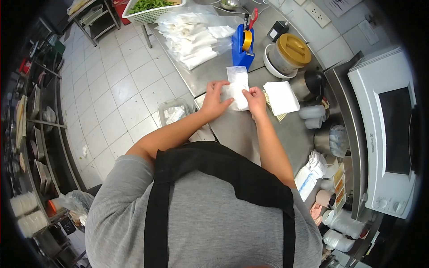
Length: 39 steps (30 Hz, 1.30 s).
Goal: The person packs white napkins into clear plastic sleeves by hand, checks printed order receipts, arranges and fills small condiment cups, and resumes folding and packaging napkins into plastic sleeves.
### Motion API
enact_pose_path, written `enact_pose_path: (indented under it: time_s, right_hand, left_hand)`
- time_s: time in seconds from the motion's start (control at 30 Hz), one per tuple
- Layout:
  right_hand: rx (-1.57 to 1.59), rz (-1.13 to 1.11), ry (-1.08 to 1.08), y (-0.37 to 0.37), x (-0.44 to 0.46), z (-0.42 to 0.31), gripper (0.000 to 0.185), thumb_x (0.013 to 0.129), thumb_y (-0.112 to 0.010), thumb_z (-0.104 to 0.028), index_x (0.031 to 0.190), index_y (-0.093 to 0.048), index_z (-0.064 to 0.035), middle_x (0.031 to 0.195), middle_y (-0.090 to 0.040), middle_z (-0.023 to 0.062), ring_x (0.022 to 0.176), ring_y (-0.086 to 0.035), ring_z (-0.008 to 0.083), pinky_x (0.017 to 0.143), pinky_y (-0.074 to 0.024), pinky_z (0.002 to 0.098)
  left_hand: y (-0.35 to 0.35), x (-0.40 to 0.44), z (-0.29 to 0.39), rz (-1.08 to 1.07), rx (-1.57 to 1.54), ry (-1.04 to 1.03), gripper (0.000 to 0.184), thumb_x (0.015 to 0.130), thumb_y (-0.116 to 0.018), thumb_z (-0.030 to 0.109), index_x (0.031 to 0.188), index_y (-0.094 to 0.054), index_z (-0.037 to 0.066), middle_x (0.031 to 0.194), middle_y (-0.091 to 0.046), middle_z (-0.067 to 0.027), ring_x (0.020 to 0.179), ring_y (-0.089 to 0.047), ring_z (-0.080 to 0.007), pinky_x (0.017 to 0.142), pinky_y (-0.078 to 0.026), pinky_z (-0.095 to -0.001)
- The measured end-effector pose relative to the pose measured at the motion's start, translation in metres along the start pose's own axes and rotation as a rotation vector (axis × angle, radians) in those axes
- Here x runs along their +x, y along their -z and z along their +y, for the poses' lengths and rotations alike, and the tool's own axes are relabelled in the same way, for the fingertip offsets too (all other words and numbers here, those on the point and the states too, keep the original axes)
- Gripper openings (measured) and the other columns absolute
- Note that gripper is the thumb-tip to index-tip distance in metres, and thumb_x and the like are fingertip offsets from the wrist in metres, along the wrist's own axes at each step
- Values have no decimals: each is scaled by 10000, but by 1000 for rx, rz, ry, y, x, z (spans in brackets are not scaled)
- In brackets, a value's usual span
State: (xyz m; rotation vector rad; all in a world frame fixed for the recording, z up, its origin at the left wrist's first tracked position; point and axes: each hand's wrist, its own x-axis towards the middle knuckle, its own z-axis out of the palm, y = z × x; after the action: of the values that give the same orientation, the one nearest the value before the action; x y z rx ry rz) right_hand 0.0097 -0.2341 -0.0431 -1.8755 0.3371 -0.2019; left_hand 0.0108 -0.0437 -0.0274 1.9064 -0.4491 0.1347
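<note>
On the steel counter lies a flat white packet (239,85), paper-like inside what looks like a clear plastic sleeve. My left hand (216,100) rests at its left edge, thumb and fingers apart. With thumb and fingers pinched together, my right hand (255,99) grips the packet's right edge. To the right of that hand sits a stack of white napkins (283,97) on something striped. Beyond the packet stands a blue tape dispenser (243,49) with yellow tape, a pen and a red-handled tool in it. Several similar white packets (196,38) are heaped at the far left.
A white bowl (270,62) holds a tub with a mustard-yellow lid (293,50). Along the right stand a dark-lidded jug (311,85), plastic cups (312,112) and a white microwave (386,129). Below the counter's left edge is a plastic bin (172,112). A basket of greens (147,14) stands far left.
</note>
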Motion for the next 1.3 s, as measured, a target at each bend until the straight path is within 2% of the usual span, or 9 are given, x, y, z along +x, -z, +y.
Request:
enact_pose_path:
  time_s: [0.13, 0.23, 0.37, 0.47, 0.67, 0.87, 1.07, 1.17, 1.3]
  right_hand:
    - [296, -176, -8, -2, -29, -29, 168, 834, -668, -97, 809, -502, -83, 692, -557, -30, 601, -461, 25, 527, -371, 208]
    - [496, -181, -5, -4, -50, -40, 156, 860, -626, -45, 828, -479, -90, 721, -563, -24, 625, -477, 23, 568, -383, 192]
    - [618, -130, 24, -4, -54, -30, 159, 866, -614, -31, 829, -472, -91, 750, -588, -8, 668, -518, 29, 633, -422, 195]
    - [623, -114, 17, -6, -58, -31, 180, 856, -627, -27, 814, -467, -98, 695, -538, -42, 604, -449, 13, 580, -358, 182]
    - [675, -183, 29, -20, -65, -34, 183, 849, -625, -8, 812, -469, -95, 698, -546, -38, 624, -473, 19, 592, -375, 185]
    - [655, -269, -84, -30, -61, -45, 111, 868, -620, -70, 864, -512, -96, 781, -599, -22, 733, -547, 37, 643, -428, 198]
    - [636, -264, -287, -49, -35, -58, 122, 914, -570, -212, 872, -545, -101, 822, -613, -9, 692, -540, 64, 583, -430, 220]
    - [367, -56, -69, -44, 4, -65, 159, 920, -559, -258, 910, -557, -100, 820, -601, -4, 673, -531, 67, 555, -421, 223]
    - [-23, 345, 60, -18, 109, -68, 311, 879, -606, -342, 996, -614, -53, 841, -595, 62, 654, -539, 141, 519, -419, 286]
  left_hand:
    - [20, 7, 23, -172, -467, 147, 625, 778, -675, 28, 1344, -423, 107, 1229, -518, -125, 1113, -534, -271, 951, -441, -357]
    - [20, 32, 13, -263, -1091, 383, 495, 847, -570, -46, 1320, -455, 42, 1262, -499, -97, 1133, -524, -232, 959, -433, -302]
    - [30, 32, -5, -82, -1165, 507, 427, 864, -584, 4, 1278, -485, 46, 1263, -499, -87, 1088, -540, -205, 961, -426, -316]
    - [46, 9, 19, -248, -1288, 569, 461, 843, -616, 5, 1282, -494, 74, 1315, -443, -85, 1054, -547, -150, 933, -428, -318]
    - [48, -3, 23, -421, -1030, 383, 544, 796, -621, -66, 1311, -481, 39, 1195, -545, -51, 1017, -545, -116, 901, -441, -264]
    - [61, 2, 9, -325, -901, 374, 518, 769, -628, -95, 1265, -528, 15, 1120, -601, -34, 939, -556, -77, 843, -462, -245]
    - [72, 12, -20, -172, -681, 365, 408, 768, -651, -71, 1165, -606, 9, 1001, -630, 8, 746, -500, -25, 729, -444, -192]
    - [90, 20, -14, -40, -725, 364, 361, 757, -662, -49, 1108, -651, 31, 695, -415, 112, 597, -313, -13, 562, -312, -169]
    - [114, 37, -31, 58, -725, 309, 368, 751, -664, -53, 1109, -649, 32, 720, -468, 101, 604, -342, -6, 585, -336, -160]
